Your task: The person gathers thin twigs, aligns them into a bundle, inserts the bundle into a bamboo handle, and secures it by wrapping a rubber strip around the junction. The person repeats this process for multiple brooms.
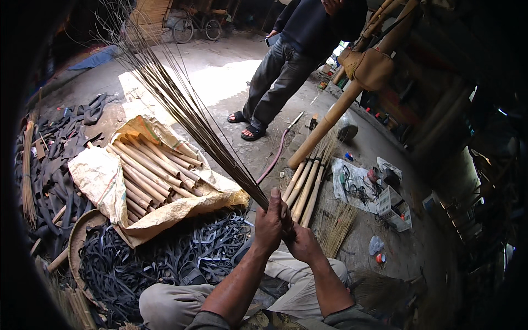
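A long bundle of thin dark sticks (pixel 206 140), like palm-leaf ribs, slants up to the far left, its loose tips fanned out. My left hand (pixel 268 226) is wrapped round its lower end with the thumb up along the sticks. Just below and to the right, my right hand (pixel 301 241) closes on the same butt end; the fingers partly hide it. Right beyond my hands lie several bamboo-handled stick brooms (pixel 305 190). To the left, an open woven sack (pixel 99 176) holds many short bamboo poles (pixel 146 165).
A round woven tray (pixel 77 242) heaped with black rubber strips (pixel 165 258) sits by my left knee. A person (pixel 275 71) stands ahead. One slanted bamboo post (pixel 330 121) rises at right, near a white basket (pixel 394 209) and loose sticks (pixel 335 231). A pink-handled tool (pixel 280 146) lies on the floor.
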The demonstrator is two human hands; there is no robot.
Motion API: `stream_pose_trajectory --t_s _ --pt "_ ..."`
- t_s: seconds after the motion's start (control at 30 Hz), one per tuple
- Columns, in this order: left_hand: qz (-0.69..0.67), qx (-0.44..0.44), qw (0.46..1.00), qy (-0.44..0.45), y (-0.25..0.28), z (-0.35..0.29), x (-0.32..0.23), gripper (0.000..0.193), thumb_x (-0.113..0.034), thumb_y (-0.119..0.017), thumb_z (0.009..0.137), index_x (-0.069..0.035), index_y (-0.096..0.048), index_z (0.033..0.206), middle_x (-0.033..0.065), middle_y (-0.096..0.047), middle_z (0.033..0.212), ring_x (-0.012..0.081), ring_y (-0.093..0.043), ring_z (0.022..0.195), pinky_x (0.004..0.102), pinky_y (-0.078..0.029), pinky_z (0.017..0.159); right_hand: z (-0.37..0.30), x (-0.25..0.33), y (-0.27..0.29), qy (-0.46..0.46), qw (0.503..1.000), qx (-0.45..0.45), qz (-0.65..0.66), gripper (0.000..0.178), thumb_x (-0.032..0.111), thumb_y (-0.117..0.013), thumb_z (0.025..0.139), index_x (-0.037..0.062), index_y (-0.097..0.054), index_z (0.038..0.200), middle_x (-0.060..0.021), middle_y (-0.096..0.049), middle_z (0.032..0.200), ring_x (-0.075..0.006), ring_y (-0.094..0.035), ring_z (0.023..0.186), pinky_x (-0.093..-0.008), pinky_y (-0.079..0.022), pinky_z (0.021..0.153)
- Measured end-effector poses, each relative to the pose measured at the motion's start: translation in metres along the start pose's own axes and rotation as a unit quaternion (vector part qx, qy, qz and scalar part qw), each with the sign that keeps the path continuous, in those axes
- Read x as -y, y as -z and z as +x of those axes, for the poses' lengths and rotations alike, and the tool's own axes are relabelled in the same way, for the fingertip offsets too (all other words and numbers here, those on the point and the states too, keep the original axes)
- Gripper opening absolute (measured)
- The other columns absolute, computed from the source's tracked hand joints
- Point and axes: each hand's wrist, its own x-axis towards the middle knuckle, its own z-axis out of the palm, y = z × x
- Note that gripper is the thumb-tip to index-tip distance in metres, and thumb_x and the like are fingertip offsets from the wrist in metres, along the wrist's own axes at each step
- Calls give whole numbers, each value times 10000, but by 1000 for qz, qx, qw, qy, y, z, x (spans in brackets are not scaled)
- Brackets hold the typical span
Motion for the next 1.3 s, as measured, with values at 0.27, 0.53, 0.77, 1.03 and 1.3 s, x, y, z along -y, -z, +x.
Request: stream_pose_trajectory --t_s 0.27,0.53,0.77,1.03,1.3 --pt "52 -2 998 -28 3 1 6 591 -517 -501 1092 -148 -426 637 -1 -395 536 130 -389 442 309 -369 445 -2 -6 -5 -49 998 -1 -47 335 370 -586 1049 77 -653 1196 -272 -707 918 -499 -677 929 -541 -550 733" --pt "16 -53 998 -32 2 5 15 550 -466 -505 1103 -153 -404 663 -12 -368 544 129 -380 445 310 -365 430 -2 0 -3 -8 993 -70 -98 260 278 -672 1013 32 -674 1097 -268 -703 924 -454 -715 938 -434 -555 745" --pt "-12 21 999 -22 5 1 6 534 -433 -512 1110 -151 -421 666 -30 -395 549 100 -398 455 283 -374 447 1 -1 -2 -50 999 3 -14 311 373 -600 1046 85 -664 1145 -246 -712 927 -474 -690 925 -522 -549 712" --pt "9 -48 999 -10 1 6 11 607 -577 -470 1083 -152 -394 656 -14 -391 559 108 -399 463 291 -379 453 1 -1 -4 34 988 -107 -103 361 428 -605 1036 88 -678 1134 -234 -720 906 -472 -698 901 -532 -544 718" --pt "0 17 1000 6 11 5 9 585 -531 -487 1094 -141 -434 661 -7 -404 536 116 -419 445 304 -380 444 2 -8 0 -53 998 21 -12 358 437 -602 1039 116 -676 1179 -248 -718 916 -474 -695 915 -526 -554 734"
